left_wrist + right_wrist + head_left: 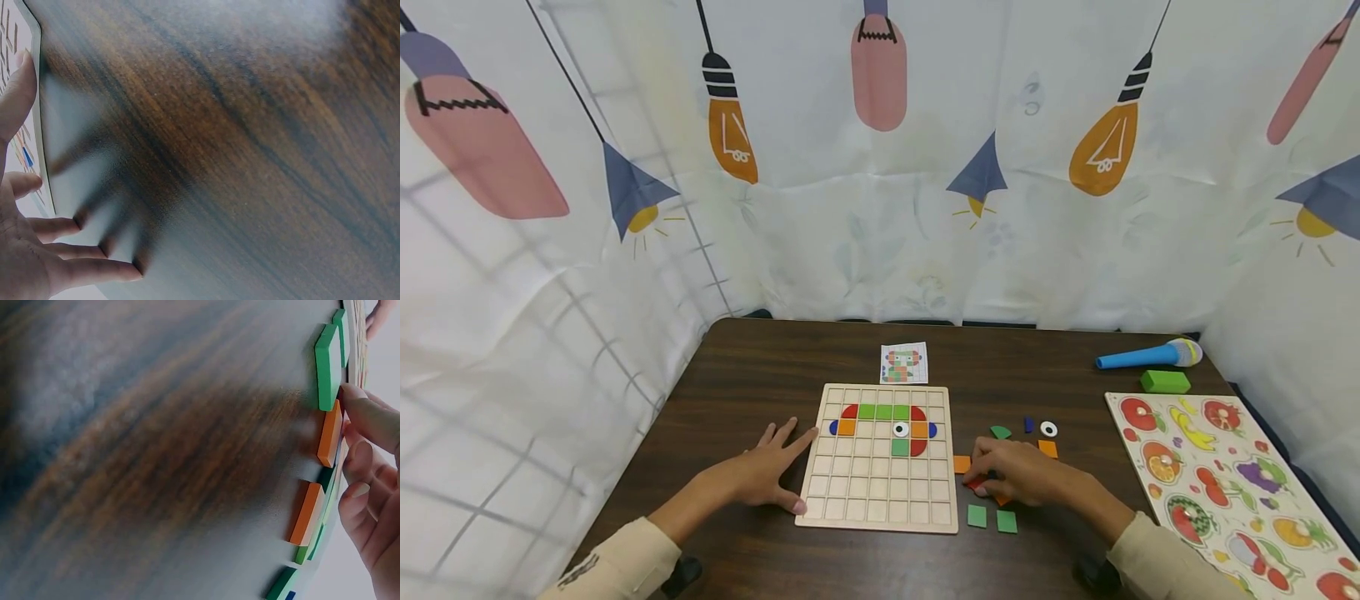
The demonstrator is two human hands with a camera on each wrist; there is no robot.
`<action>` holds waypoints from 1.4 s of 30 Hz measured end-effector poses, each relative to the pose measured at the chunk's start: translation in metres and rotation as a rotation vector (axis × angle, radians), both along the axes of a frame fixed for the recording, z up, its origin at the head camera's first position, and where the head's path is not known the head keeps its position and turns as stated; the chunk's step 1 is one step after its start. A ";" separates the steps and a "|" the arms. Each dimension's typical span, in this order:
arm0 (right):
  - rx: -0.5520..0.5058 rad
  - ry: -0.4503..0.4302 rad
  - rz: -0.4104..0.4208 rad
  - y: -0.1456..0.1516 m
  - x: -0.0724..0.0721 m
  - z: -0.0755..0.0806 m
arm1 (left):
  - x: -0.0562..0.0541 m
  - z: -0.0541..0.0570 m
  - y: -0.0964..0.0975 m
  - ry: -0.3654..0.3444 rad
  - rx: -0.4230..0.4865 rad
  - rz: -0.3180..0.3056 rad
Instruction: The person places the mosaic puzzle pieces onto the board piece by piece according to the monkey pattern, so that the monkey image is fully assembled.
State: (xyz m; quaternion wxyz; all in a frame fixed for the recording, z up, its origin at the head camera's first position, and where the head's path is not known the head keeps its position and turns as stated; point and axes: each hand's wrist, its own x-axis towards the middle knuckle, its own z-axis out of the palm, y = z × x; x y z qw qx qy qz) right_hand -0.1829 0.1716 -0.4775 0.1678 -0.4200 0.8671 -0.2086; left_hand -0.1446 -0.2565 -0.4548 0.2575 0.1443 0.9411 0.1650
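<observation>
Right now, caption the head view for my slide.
Left hand touches the gridded wooden board; right hand pinches a red tile beside it.

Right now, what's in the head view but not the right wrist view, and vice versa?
Head only: the picture card, blue toy microphone, fruit puzzle board, and the red piece at the fingers of the right hand.

Right wrist only: that hand's underside, and side faces of loose green square tiles and orange tiles, seen edge-on.

Both: right hand, those tiles, the wood-grain table, left hand (a fragment in the wrist view).
</observation>
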 end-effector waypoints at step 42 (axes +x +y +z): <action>-0.188 -0.194 -0.011 -0.076 -0.012 0.005 | 0.002 0.000 0.001 0.003 0.003 0.006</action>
